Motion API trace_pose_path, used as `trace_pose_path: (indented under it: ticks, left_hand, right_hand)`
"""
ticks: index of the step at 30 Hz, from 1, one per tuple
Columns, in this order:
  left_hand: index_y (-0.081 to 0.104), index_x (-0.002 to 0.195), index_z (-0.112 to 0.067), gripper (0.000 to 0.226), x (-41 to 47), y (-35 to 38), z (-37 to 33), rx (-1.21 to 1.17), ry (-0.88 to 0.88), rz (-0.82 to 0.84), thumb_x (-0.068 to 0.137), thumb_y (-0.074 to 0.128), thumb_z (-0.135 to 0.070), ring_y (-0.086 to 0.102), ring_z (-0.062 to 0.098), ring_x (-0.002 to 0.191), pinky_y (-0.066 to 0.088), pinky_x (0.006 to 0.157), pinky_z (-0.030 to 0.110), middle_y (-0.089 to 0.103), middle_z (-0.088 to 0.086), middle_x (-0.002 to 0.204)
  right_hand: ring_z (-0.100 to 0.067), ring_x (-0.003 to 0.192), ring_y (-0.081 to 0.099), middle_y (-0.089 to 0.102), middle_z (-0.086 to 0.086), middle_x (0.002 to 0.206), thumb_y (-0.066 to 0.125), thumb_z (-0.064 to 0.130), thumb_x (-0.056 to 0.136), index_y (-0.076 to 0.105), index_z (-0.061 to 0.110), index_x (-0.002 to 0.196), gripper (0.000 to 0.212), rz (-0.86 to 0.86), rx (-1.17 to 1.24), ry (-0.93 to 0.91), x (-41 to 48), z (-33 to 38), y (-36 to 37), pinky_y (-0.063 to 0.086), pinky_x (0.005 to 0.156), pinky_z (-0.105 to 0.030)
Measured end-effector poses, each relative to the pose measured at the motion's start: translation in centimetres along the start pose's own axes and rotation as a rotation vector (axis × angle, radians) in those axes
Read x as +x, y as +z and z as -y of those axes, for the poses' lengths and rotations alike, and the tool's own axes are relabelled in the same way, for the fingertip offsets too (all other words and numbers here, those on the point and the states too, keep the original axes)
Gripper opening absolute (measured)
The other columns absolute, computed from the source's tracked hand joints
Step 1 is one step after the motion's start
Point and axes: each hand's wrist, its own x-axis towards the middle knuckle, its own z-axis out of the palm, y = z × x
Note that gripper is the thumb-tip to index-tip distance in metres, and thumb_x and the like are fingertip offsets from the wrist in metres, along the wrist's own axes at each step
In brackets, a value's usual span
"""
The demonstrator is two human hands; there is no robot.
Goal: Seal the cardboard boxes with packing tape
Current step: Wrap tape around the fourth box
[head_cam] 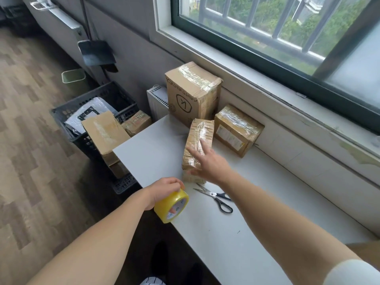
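My left hand gripped the yellow tape roll at the near edge of the white table, while my right hand lay flat, fingers straight, on the narrow box just beyond the scissors. That box, the tall box and the squat box by the wall all carried tape, so I judged the sealing mostly done. Whether any seam remained open, I couldn't tell.
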Motion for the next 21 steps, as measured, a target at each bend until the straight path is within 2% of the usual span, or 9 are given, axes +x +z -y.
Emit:
trace_pose_path:
  ticks: [1,4,8,10,12,16,20,21]
  left_hand:
    - [0.074,0.106,-0.023,0.023,-0.2,-0.2,0.2,-0.006,-0.005,0.016,0.096,0.054,-0.017,0.063,0.034,0.095,0.06,0.079,0.051,0.06,0.019,0.12]
    - [0.074,0.104,-0.025,0.023,-0.8,-1.0,0.7,0.042,0.004,0.033,0.094,0.055,-0.018,0.063,0.038,0.105,0.056,0.091,0.058,0.06,0.019,0.122]
    - [0.074,0.107,-0.024,0.025,-1.6,-2.3,0.6,0.002,-0.029,0.074,0.096,0.053,-0.015,0.061,0.04,0.107,0.061,0.079,0.052,0.056,0.019,0.123]
    - [0.074,0.109,-0.024,0.025,-1.9,-2.8,0.3,0.019,-0.049,0.144,0.097,0.054,-0.015,0.061,0.041,0.109,0.063,0.075,0.049,0.054,0.018,0.125]
    - [0.074,0.111,-0.023,0.025,-2.0,-3.0,-0.1,0.047,-0.058,0.22,0.096,0.055,-0.015,0.063,0.04,0.106,0.063,0.069,0.046,0.054,0.018,0.123]
    - [0.074,0.11,-0.02,0.025,-2.0,-3.1,-1.4,0.1,-0.059,0.312,0.095,0.056,-0.014,0.063,0.035,0.102,0.061,0.063,0.04,0.056,0.017,0.12]
    - [0.074,0.109,-0.02,0.03,-2.1,-3.6,-2.1,0.055,-0.025,0.269,0.083,0.061,-0.022,0.062,0.036,0.105,0.061,0.063,0.04,0.055,0.019,0.125]
    - [0.073,0.109,-0.019,0.027,-2.1,-3.7,-2.3,0.02,-0.003,0.244,0.085,0.06,-0.02,0.063,0.036,0.102,0.061,0.062,0.039,0.056,0.019,0.123]
  right_hand:
    - [-0.05,0.141,0.036,0.002,-0.012,0.171,0.062,0.058,0.095,0.019,0.045,0.159,0.078,0.039,-0.032,0.021,0.3,0.5,0.5,0.055,0.09,-0.052]
    - [-0.058,0.143,0.026,0.014,-0.012,0.168,0.048,0.046,0.105,0.02,0.038,0.16,0.062,0.056,-0.109,0.064,0.4,1.9,1.1,0.054,0.085,-0.051]
    - [-0.066,0.142,0.02,0.019,-0.016,0.167,0.043,0.029,0.109,0.018,0.027,0.162,0.059,0.09,-0.196,0.056,0.5,2.8,1.4,0.054,0.083,-0.054]
    - [-0.066,0.144,0.015,0.014,-0.015,0.168,0.052,0.023,0.105,0.011,0.025,0.163,0.071,0.122,-0.196,0.065,0.1,2.9,1.6,0.054,0.084,-0.054]
    - [-0.062,0.148,0.01,0.012,-0.012,0.169,0.061,0.015,0.098,0.008,0.026,0.164,0.085,0.15,-0.204,0.044,-0.3,3.2,1.9,0.055,0.086,-0.053]
    - [-0.052,0.153,0.008,0.015,0.0,0.17,0.049,0.012,0.103,0.013,0.031,0.164,0.073,0.156,-0.239,-0.096,0.4,3.4,1.2,0.056,0.09,-0.053]
    - [-0.037,0.157,0.007,0.017,0.009,0.171,0.038,0.008,0.103,0.021,0.037,0.163,0.069,0.168,-0.172,-0.172,2.5,2.2,-0.2,0.046,0.107,-0.054]
    - [-0.033,0.157,0.008,0.017,0.009,0.171,0.039,0.007,0.102,0.023,0.038,0.162,0.069,0.167,-0.161,-0.155,2.9,2.1,-0.5,0.043,0.109,-0.057]
